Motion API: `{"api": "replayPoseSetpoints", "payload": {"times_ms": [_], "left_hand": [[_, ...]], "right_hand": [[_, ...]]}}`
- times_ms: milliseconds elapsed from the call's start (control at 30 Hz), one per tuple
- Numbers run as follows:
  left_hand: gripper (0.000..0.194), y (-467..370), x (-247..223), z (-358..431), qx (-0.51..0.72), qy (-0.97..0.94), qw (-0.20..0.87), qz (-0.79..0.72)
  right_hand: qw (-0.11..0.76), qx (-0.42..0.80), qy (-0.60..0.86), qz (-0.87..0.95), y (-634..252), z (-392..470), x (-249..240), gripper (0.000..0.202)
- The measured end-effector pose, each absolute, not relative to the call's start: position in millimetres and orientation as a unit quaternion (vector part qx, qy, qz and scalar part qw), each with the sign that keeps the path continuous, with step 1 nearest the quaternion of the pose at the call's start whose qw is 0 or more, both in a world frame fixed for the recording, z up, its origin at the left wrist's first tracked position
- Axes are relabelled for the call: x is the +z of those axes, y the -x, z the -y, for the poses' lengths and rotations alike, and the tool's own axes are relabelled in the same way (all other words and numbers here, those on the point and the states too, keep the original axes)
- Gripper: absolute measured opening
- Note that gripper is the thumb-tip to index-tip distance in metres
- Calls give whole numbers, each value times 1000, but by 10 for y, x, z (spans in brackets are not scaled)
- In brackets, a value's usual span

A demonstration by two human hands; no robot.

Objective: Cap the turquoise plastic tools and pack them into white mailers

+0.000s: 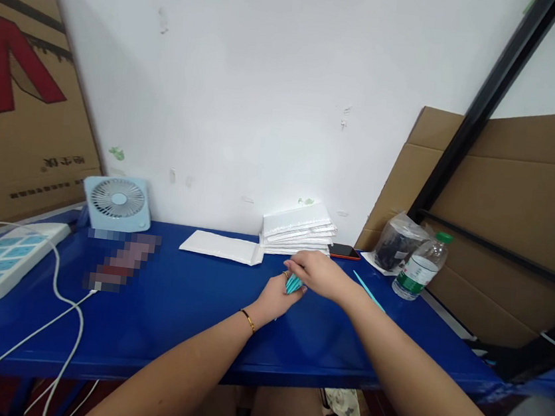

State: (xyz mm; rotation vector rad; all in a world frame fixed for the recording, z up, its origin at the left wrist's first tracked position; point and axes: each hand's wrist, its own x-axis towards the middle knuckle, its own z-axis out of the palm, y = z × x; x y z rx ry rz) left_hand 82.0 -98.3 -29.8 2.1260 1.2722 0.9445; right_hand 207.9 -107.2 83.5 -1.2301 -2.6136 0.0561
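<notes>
Over the middle of the blue table point(183, 331), my left hand point(273, 297) is closed around a bundle of thin turquoise sticks point(293, 284). Only one end of the bundle shows between the hands, so their exact kind is unclear. My right hand point(319, 273) bends over the top of the bundle with its fingers curled against it. A single turquoise stick point(368, 290) lies on the table, partly behind my right forearm. Beyond my hands are a stack of white padded envelopes point(298, 229) and one separate white envelope point(223, 247) lying flat.
A light blue fan point(118, 203) stands at the back left, near a white power strip point(15, 265) and a white cable point(56, 276). A dark phone point(344, 251) lies beside the stack. At right stand a plastic bottle point(419, 269) and a plastic-wrapped dark item point(396, 245).
</notes>
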Motion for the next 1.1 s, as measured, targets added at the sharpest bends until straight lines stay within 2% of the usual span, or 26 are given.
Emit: {"api": "replayPoseSetpoints", "payload": {"times_ms": [100,167,200,267,333,400,467,567,600,667,767,833,900,967,1000,1033,1100], "left_hand": [[23,-706,-189,1015,230,-862,57,-448],[17,-665,-65,1062,163,-903,-55,-393],[15,-659,-7,1093,149,-915,-99,-363],[16,-665,81,1160,140,-923,-161,-320],[15,-674,127,1219,130,-926,-189,-301],[13,-663,156,1254,117,-922,-190,-317],[15,-623,199,1259,110,-901,-165,-385],[27,-522,297,1222,74,-870,-97,-479],[27,-488,323,1205,59,-870,-80,-482],[23,-436,343,1175,49,-882,-79,-462],[13,-418,288,1153,81,-890,-143,-426],[12,-433,230,1152,95,-899,-182,-386],[14,-432,189,1136,95,-912,-190,-351],[10,-369,172,1070,95,-921,-160,-342],[17,-301,171,1007,102,-922,-138,-347],[35,-204,171,921,112,-919,-112,-360],[92,71,167,684,128,-909,-66,-390]], "right_hand": [[128,149,440,876,-2320,1059,859,42],[84,253,435,860,-2416,1052,798,51],[50,313,422,849,-2432,1053,732,50],[-6,436,395,808,-2412,1066,561,36],[-23,496,405,767,-2350,1093,404,23],[-20,434,448,782,-2276,1130,329,14],[-12,251,492,834,-2202,1178,346,13],[0,-40,491,870,-2106,1256,447,19],[3,-94,477,874,-2083,1272,473,20],[11,-127,469,874,-2059,1269,492,20],[12,-10,505,863,-2069,1183,425,16],[-9,176,493,852,-2085,1111,336,9],[-17,338,465,818,-2095,1058,241,13],[3,373,478,795,-2112,1024,168,16],[20,337,495,800,-2130,1009,146,17],[34,281,511,811,-2157,991,134,18],[38,173,524,834,-2240,943,132,16]]}}
